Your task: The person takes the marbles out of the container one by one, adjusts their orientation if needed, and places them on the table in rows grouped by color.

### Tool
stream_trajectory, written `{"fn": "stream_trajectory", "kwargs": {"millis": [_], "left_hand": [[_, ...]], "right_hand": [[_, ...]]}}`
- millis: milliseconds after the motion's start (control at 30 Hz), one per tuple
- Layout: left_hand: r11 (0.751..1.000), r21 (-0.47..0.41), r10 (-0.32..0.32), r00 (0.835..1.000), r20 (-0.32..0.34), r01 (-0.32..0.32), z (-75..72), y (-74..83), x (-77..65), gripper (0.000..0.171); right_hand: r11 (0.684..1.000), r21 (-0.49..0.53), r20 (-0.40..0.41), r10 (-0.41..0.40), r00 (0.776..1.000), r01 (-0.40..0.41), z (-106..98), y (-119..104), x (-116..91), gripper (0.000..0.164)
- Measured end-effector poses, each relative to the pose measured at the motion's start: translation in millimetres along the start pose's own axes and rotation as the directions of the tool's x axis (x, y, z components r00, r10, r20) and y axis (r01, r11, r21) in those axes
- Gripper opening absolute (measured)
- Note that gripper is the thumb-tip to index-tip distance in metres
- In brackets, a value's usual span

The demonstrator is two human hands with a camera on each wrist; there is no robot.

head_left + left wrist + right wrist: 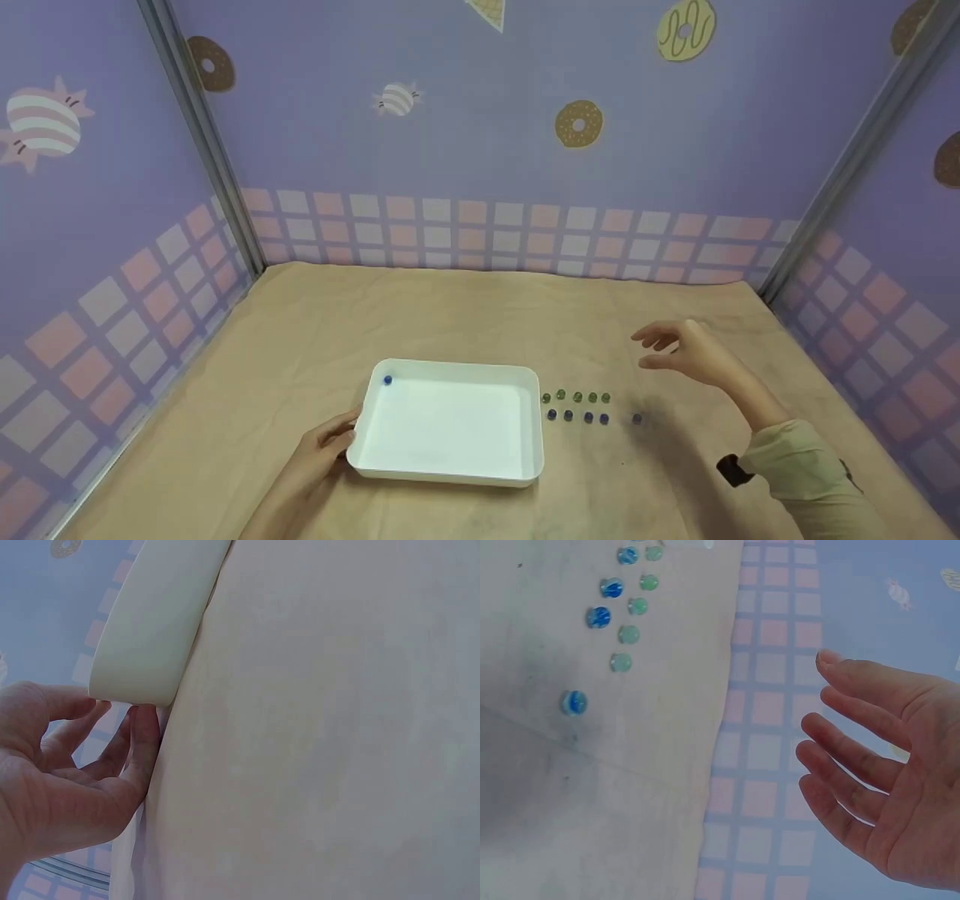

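Observation:
A white rectangular tray (448, 427) rests on the cloth-covered table, and one blue marble (388, 380) lies in its far left corner. My left hand (319, 450) holds the tray's left side; in the left wrist view its fingertips and thumb meet the tray's end wall (142, 679). Right of the tray runs a row of several green marbles (577, 397), with several blue marbles (589, 418) in a row nearer me. A single blue marble (637, 419) sits apart at the right. Above and beyond it hovers my right hand (682, 351), its fingers loosely bent and nothing between them.
Wrinkled tan cloth (420, 307) covers the table. Purple printed panels (487, 150) enclose its back and both sides, with metal posts (217, 165) at the back corners. A small black device (733, 471) is worn by the right cuff.

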State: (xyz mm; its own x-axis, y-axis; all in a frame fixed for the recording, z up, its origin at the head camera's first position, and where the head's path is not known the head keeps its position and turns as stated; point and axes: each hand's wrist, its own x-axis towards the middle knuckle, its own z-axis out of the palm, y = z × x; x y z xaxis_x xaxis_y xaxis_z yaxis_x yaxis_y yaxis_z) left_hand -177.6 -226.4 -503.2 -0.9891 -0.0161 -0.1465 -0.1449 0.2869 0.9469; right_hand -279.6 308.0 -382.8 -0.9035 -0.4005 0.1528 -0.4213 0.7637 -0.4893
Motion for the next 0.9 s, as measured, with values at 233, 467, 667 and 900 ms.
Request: {"fn": "stream_trajectory", "kwargs": {"millis": [233,467,667,900], "left_hand": [[1.000,-0.018,-0.009,1.000,-0.016,0.008,1.3,0.8,-0.7,0.045],[1.000,-0.020,-0.013,1.000,-0.017,0.012,1.7,0.6,-1.2,0.046],[0.998,-0.045,-0.034,0.999,-0.026,0.032,2.5,0.2,-1.3,0.045],[0.999,-0.018,-0.042,0.998,-0.045,0.041,3.1,1.4,-0.4,0.045]], "right_hand": [[1.000,0.018,-0.016,-0.005,1.000,0.005,-4,-13,15,0.032],[0.998,0.045,-0.014,-0.049,0.999,0.050,-5,-24,36,0.032],[0.989,0.119,-0.003,-0.083,0.997,0.083,-2,-38,55,0.031],[0.983,0.154,0.001,-0.105,0.995,0.103,10,-57,78,0.027]]}}
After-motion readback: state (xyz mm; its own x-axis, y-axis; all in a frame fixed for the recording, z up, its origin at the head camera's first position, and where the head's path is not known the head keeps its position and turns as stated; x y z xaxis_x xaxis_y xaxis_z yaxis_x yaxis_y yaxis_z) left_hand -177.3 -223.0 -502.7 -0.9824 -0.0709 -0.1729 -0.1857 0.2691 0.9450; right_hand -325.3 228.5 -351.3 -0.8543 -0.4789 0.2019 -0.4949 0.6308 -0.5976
